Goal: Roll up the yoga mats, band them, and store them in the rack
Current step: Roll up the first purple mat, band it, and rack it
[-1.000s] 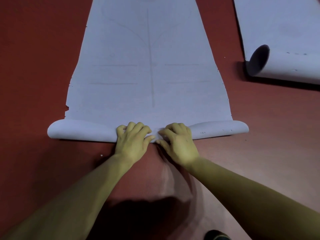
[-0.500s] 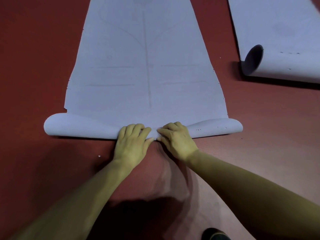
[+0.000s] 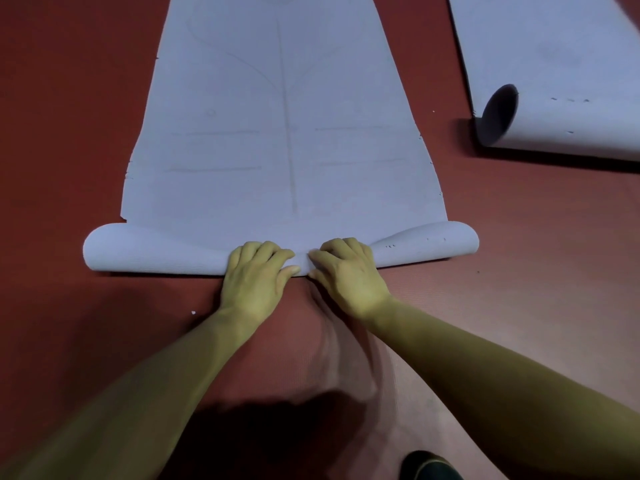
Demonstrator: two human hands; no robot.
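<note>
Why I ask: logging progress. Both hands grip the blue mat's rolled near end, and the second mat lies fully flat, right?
No: in the head view the second mat is curled into a roll at its near end, not flat. The left hand and right hand do grip the blue mat at its rolled near end.

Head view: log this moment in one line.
step: starting roll; mat: near end curled, rest flat; left hand: grips curl centre; right hand: grips curl centre; second mat: part-rolled, far right
</note>
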